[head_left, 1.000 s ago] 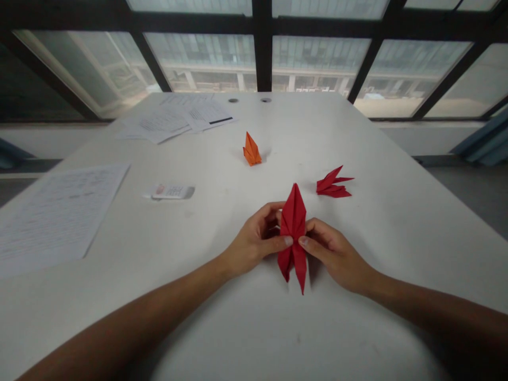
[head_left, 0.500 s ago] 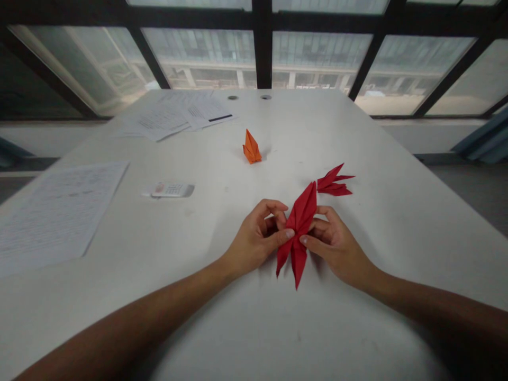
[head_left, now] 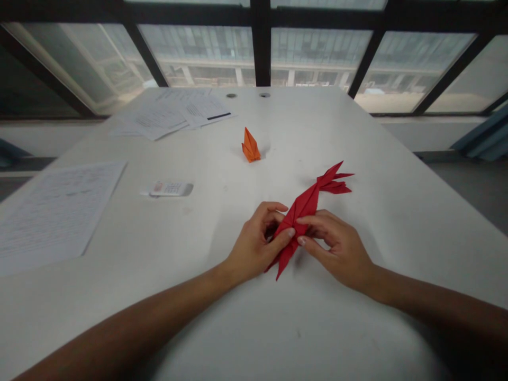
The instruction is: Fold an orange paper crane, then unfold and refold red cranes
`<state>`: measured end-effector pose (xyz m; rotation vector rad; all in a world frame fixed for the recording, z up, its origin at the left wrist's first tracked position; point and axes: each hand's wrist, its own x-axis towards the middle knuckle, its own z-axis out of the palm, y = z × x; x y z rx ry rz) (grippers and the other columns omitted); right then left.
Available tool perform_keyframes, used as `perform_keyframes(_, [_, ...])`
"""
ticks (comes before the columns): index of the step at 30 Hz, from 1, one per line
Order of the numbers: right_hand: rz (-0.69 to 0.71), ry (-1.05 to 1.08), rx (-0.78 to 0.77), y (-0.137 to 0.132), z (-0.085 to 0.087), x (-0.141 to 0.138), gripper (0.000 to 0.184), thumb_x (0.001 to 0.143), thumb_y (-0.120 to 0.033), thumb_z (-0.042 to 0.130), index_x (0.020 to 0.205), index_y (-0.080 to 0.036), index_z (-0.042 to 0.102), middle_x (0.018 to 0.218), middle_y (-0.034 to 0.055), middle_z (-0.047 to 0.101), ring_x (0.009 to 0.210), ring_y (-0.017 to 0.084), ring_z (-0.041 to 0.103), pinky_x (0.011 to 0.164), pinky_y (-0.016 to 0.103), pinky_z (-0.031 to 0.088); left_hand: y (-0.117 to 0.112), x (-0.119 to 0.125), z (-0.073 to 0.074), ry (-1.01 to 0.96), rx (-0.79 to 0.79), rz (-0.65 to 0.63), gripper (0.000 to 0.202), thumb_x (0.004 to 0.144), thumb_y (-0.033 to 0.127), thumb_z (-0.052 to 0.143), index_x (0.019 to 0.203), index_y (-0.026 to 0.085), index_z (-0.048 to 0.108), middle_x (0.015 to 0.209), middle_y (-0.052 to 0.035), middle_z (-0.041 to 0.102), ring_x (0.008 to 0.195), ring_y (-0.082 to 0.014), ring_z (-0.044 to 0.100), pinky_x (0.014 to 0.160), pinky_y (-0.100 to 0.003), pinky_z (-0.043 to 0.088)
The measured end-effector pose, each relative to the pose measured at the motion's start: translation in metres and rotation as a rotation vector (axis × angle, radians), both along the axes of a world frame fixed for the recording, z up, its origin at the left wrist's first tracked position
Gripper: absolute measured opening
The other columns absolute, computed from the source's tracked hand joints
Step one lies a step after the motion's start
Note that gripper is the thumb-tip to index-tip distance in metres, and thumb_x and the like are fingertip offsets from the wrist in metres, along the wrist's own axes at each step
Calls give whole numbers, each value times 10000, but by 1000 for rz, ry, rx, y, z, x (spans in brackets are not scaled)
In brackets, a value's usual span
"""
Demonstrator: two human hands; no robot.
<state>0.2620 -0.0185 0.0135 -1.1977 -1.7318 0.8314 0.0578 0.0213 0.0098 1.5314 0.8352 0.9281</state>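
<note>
A long, pointed red folded paper piece [head_left: 298,219] is held just above the white table [head_left: 254,317], tilted so its upper tip points up and to the right. My left hand [head_left: 257,241] pinches its middle from the left between thumb and fingers. My right hand [head_left: 337,246] pinches it from the right, thumb under and forefinger over. Its lower tip points down-left between my wrists. A second red folded paper shape [head_left: 333,180] with several spiky points lies on the table just beyond the held piece's upper tip.
An orange folded paper figure [head_left: 250,146] stands further back at the table's middle. A small white calculator [head_left: 170,189] lies to the left. Printed sheets [head_left: 55,211] lie at the left edge and more papers [head_left: 178,111] at the far left. Large windows stand behind the table.
The held red piece has turned clockwise from upright to leaning right, and both hands have rolled with it. The other things on the table have not moved.
</note>
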Motion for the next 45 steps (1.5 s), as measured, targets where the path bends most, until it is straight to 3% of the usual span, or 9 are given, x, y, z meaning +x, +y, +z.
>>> perform_keyframes(5, [21,73,-215,2,6,1,375,980,-340,641,1346,-276,585,1001,55,737,852,213,710,738,359,580,-1,-2,2,61,29,27,264,995,357,616,1214,237,530,893,-13,701,726,-139,633,640,-256,451])
perform_keyframes(11, [54,295,-374,8,8,1,231,913,-262,701,1134,-251,639,988,26,721,886,185,696,789,333,575,1,-1,0,-5,-14,-102,412,948,308,684,1292,247,467,980,-30,672,875,-171,661,809,-314,525])
perform_keyframes(18, [46,585,-435,10,9,-2,479,855,-281,775,1254,-333,515,1139,23,699,928,186,703,834,378,609,6,-4,8,-113,-173,-226,627,895,289,759,1413,288,407,1341,-108,570,1054,-210,665,897,-357,548])
perform_keyframes(21, [123,551,-444,7,11,-4,551,866,-277,773,1335,-350,493,1223,47,670,1009,199,691,903,401,599,10,-5,12,-131,-288,-246,736,851,288,804,1465,309,397,1407,-118,542,1057,-223,676,875,-361,562])
perform_keyframes(25, [73,544,-421,6,8,-5,646,863,-278,771,1399,-364,420,1317,58,589,1002,179,678,894,392,608,14,-4,11,-183,-350,-176,783,775,226,859,1447,279,462,1245,-82,616,992,-203,686,876,-353,570])
perform_keyframes(29, [-78,409,-419,5,5,-4,372,876,-381,754,1154,-288,525,1167,40,589,923,169,654,824,363,622,15,-1,3,-270,-336,54,696,762,209,858,1363,255,509,1110,-32,634,884,-148,667,775,-281,572])
perform_keyframes(33, [38,131,-298,1,8,-4,211,906,-422,718,879,-227,641,1183,77,543,1020,214,633,794,338,610,13,2,1,-296,-301,165,581,797,237,833,1285,227,517,1045,-24,668,879,-146,662,777,-278,571])
perform_keyframes(38, [46,-97,-117,0,6,-5,145,881,-359,752,876,-239,672,1206,81,570,979,213,646,821,367,588,12,2,2,-297,-322,139,568,805,224,830,1267,234,500,1050,-19,681,864,-145,682,771,-287,584])
perform_keyframes(45, [-25,-159,-13,6,0,-2,120,992,-319,599,909,-247,649,1045,68,644,914,217,648,774,361,543,13,-3,-1,-341,-367,21,468,794,198,833,1163,209,546,933,-13,723,750,-153,712,750,-314,595])
